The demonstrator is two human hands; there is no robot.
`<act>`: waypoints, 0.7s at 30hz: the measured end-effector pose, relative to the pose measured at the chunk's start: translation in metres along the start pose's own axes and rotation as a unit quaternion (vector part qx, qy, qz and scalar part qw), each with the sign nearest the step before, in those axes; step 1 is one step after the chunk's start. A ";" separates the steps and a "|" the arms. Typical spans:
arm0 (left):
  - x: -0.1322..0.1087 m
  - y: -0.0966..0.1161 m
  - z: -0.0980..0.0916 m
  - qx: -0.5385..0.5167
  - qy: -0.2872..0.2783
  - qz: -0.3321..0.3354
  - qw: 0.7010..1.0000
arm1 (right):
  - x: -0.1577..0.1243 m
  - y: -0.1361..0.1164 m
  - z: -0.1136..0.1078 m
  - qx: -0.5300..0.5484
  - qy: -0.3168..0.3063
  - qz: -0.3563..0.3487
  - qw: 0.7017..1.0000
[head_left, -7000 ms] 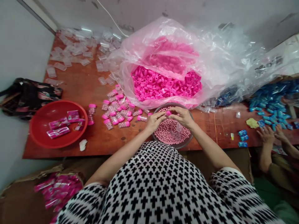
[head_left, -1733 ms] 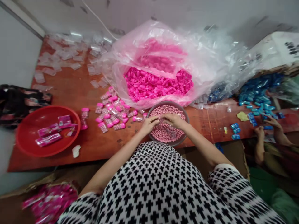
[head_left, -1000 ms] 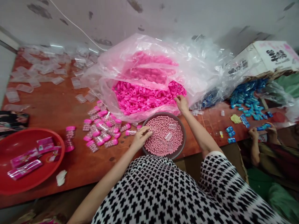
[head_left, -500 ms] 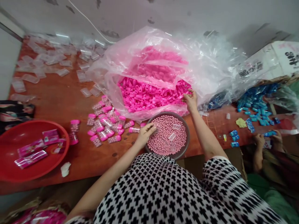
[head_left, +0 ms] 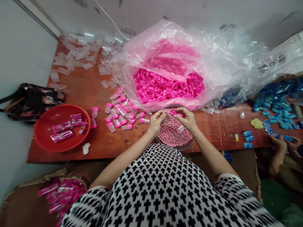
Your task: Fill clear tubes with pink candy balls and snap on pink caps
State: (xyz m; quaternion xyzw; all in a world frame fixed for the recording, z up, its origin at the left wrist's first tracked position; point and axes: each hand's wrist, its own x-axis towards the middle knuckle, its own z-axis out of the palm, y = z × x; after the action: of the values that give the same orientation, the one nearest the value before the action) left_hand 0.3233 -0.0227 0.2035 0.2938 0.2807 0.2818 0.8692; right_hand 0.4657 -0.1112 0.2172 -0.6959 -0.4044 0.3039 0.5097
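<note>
My left hand (head_left: 156,123) and my right hand (head_left: 187,119) meet over a grey metal bowl (head_left: 195,132) heaped with small round pink beads (head_left: 171,134). My left fingers grip a small clear plastic tube (head_left: 167,116) that seems filled with beads. My right fingertips pinch a pink cap (head_left: 179,115) close to the tube's end, though the fingers partly hide it. Another clear tube (head_left: 181,128) lies on the beads. Behind the bowl, a plastic bag (head_left: 151,53) holds many pink caps (head_left: 165,86). Capped, filled tubes (head_left: 120,113) lie left of the bowl.
The wooden table (head_left: 82,94) holds loose clear tubes at the back left. A red basin (head_left: 47,126) holds pink packets. A co-worker's hands (head_left: 279,145) work beside blue tubes at the right. Pink packets (head_left: 61,194) lie in a cardboard box below the table.
My right hand has come back from the edge of the bag to the bowl and now meets my left hand. The view has shifted, and the co-worker's hands have moved.
</note>
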 end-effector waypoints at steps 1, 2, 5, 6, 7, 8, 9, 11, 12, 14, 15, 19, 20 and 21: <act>-0.002 0.000 0.000 0.002 -0.003 0.001 1.000 | -0.001 -0.001 0.000 -0.002 -0.011 -0.003 1.000; -0.004 0.000 0.000 0.005 -0.005 0.002 1.000 | -0.001 -0.002 0.000 0.003 -0.024 -0.003 1.000; -0.007 -0.002 -0.001 0.014 -0.010 0.014 1.000 | 0.001 -0.002 -0.001 0.037 -0.065 0.020 0.997; -0.009 -0.002 -0.001 0.015 -0.008 0.018 1.000 | 0.002 -0.001 -0.001 0.041 -0.076 0.031 0.996; -0.010 -0.003 -0.002 0.015 -0.004 0.021 1.000 | 0.002 -0.001 0.000 0.035 -0.077 0.038 0.996; -0.011 -0.004 -0.002 0.014 0.000 0.019 1.000 | 0.002 0.000 0.001 0.014 -0.067 0.035 0.997; -0.013 -0.006 -0.002 0.014 0.003 0.013 1.000 | 0.000 0.000 0.002 -0.023 -0.049 0.020 0.998; -0.015 -0.008 -0.002 0.010 0.005 0.000 1.000 | -0.005 -0.001 0.006 -0.128 -0.002 -0.035 0.991; -0.016 -0.009 -0.001 0.006 0.006 -0.005 1.000 | -0.008 -0.001 0.009 -0.177 0.016 -0.064 0.982; -0.017 -0.010 -0.001 -0.006 0.016 -0.008 1.000 | -0.017 -0.002 0.017 -0.233 0.030 -0.103 0.967; -0.017 -0.009 -0.001 -0.013 0.023 -0.007 1.000 | -0.022 -0.003 0.021 -0.236 0.030 -0.110 0.965; -0.017 -0.006 -0.002 -0.018 0.018 -0.011 1.000 | -0.034 -0.005 0.029 -0.138 0.029 -0.046 0.989; -0.017 -0.006 -0.002 -0.016 0.015 -0.009 1.000 | -0.034 -0.006 0.029 -0.091 0.025 -0.010 0.996; -0.016 -0.006 -0.002 -0.014 0.012 -0.007 1.000 | -0.034 -0.007 0.027 -0.037 0.013 0.028 0.999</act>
State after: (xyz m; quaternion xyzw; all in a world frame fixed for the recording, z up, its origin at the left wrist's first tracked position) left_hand 0.3131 -0.0369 0.2036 0.2766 0.2892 0.2826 0.8718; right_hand 0.4251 -0.1270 0.2160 -0.7294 -0.3891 0.2934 0.4801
